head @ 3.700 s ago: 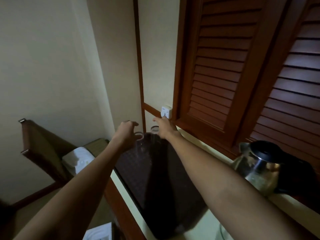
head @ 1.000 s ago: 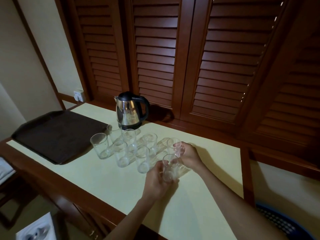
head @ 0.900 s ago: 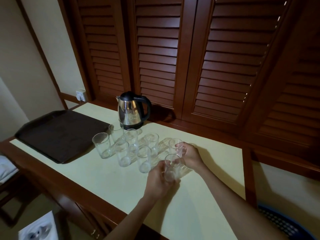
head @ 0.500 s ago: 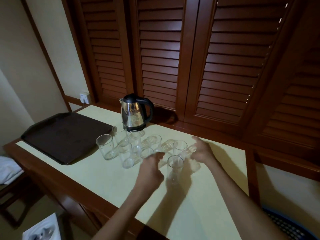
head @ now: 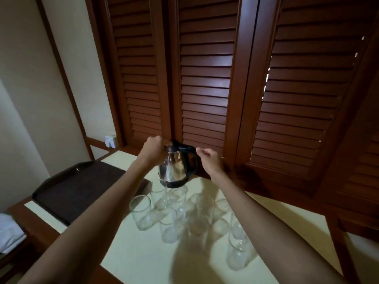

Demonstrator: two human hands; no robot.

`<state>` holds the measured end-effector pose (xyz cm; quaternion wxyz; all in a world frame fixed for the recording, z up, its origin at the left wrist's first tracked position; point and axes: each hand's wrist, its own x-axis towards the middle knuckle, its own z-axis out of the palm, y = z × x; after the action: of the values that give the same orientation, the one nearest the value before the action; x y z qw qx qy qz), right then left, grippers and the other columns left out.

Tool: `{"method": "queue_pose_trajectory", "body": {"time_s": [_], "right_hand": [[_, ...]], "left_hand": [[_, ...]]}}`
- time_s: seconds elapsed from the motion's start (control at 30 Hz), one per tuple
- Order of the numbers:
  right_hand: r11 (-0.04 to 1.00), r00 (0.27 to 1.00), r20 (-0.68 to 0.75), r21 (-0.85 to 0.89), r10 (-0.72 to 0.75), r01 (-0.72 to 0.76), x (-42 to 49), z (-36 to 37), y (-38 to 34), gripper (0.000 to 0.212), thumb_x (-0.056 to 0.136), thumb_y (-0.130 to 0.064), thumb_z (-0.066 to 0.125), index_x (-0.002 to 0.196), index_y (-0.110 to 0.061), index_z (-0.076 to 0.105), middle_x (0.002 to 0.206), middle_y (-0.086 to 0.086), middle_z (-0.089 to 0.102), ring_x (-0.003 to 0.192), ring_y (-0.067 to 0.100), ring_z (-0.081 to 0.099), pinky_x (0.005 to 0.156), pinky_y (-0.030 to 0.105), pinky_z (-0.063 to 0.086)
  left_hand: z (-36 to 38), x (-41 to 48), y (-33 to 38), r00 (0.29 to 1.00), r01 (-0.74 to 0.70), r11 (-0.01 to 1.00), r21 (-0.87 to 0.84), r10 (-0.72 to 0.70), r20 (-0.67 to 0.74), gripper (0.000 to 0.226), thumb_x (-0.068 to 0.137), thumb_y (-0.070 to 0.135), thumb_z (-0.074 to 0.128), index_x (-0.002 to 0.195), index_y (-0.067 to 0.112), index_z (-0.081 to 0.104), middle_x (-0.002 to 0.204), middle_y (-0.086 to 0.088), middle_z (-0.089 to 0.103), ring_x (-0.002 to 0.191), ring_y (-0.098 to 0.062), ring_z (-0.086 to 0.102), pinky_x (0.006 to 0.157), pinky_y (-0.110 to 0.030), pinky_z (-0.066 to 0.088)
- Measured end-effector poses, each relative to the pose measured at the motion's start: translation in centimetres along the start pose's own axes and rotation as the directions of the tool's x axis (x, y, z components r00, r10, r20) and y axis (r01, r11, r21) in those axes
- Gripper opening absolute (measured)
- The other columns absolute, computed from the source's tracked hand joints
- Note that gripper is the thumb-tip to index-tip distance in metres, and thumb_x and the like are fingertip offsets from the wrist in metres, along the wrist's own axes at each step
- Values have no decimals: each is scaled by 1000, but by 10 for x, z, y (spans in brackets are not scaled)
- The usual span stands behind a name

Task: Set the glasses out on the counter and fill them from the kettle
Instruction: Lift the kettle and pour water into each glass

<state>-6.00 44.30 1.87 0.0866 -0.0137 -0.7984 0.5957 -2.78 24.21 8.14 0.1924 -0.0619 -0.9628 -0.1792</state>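
Observation:
A steel kettle (head: pixel 174 171) with a black lid and handle stands at the back of the pale counter (head: pixel 155 261). My left hand (head: pixel 154 149) rests closed on the kettle's lid at its left side. My right hand (head: pixel 209 158) hovers just right of the black handle, fingers curled, holding nothing. Several clear empty glasses (head: pixel 141 213) stand upright in a cluster on the counter in front of the kettle, between my forearms. The nearest glass (head: pixel 238 255) stands at the right.
A dark brown tray (head: pixel 82 187) lies on the counter at the left. Louvred wooden doors (head: pixel 205 78) rise right behind the kettle. A wall socket (head: pixel 110 141) sits at the back left. White cloth (head: pixel 8 232) lies on a lower ledge far left.
Both hands let go of the two nearest glasses and reached back to the kettle. The left hand now lies on the lid, the right beside the handle. The view has moved closer and tilted up.

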Motion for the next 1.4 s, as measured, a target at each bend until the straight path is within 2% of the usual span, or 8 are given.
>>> {"method": "queue_pose_trajectory", "body": {"time_s": [0.17, 0.3, 0.43, 0.53, 0.73, 0.97, 1.1, 1.4], "right_hand": [[980, 979, -93, 93, 182, -174, 62, 33, 6, 81, 93, -67, 55, 152, -13, 46, 158, 9, 46, 146, 33, 40, 117, 44, 32], [984, 984, -37, 43, 175, -174, 93, 54, 20, 71, 90, -74, 52, 124, -15, 71, 130, 9, 69, 123, 31, 61, 108, 45, 46], [985, 987, 81, 91, 140, -147, 103, 67, 32, 48, 96, -57, 59, 101, -12, 75, 82, 8, 75, 75, 22, 71, 74, 36, 57], [976, 984, 127, 165, 123, -144, 104, 70, 37, 42, 96, -46, 65, 94, -5, 72, 57, 6, 63, 48, 17, 59, 52, 27, 47], [994, 991, 128, 93, 42, -54, 108, 71, 42, 38, 90, -47, 71, 74, -13, 74, 58, 9, 63, 55, 20, 61, 56, 26, 51], [989, 997, -32, 132, 75, -70, 107, 84, 45, 30, 85, -44, 78, 64, -23, 74, 42, -2, 49, 37, 15, 44, 44, 26, 37], [961, 981, -115, 247, 155, -123, 108, 92, 40, 33, 83, -32, 84, 83, 0, 75, 44, 0, 45, 32, 11, 36, 38, 26, 27], [941, 967, -203, 329, 155, -82, 104, 83, 6, 38, 76, -35, 89, 45, -24, 70, 41, -10, 50, 32, 5, 34, 36, 21, 24]], "left_hand": [[26, 71, -42, 980, -97, 995, -2, 96, 176, 27, 106, 17, 44, 98, 17, 70, 97, -13, 72, 74, -21, 67, 61, -20, 51], [51, 103, -60, 935, -214, 972, -98, 233, 268, 36, 110, 26, 41, 136, 9, 58, 132, -16, 64, 118, -33, 63, 102, -44, 51], [74, 111, -72, 885, -307, 945, -112, 327, 332, 50, 112, 34, 34, 150, 4, 47, 154, -18, 50, 143, -34, 46, 118, -39, 35], [84, 117, -80, 879, -358, 924, -137, 383, 284, 46, 112, 33, 32, 137, 3, 57, 135, -19, 61, 125, -36, 56, 108, -41, 43], [98, 119, -85, 910, -355, 909, -217, 389, 144, 33, 110, 26, 35, 102, 7, 61, 99, -14, 64, 94, -35, 62, 85, -45, 50], [103, 116, -85, 924, -357, 902, -244, 379, 48, 28, 108, 23, 40, 98, 8, 62, 96, -12, 64, 90, -32, 62, 77, -43, 50], [102, 119, -87, 920, -361, 893, -268, 388, 52, 29, 108, 23, 38, 101, 9, 62, 99, -12, 65, 94, -31, 62, 80, -43, 51], [73, 130, -76, 890, -430, 856, -288, 456, 26, 32, 110, 24, 36, 96, 7, 60, 96, -14, 63, 92, -34, 61, 83, -47, 50]]}}
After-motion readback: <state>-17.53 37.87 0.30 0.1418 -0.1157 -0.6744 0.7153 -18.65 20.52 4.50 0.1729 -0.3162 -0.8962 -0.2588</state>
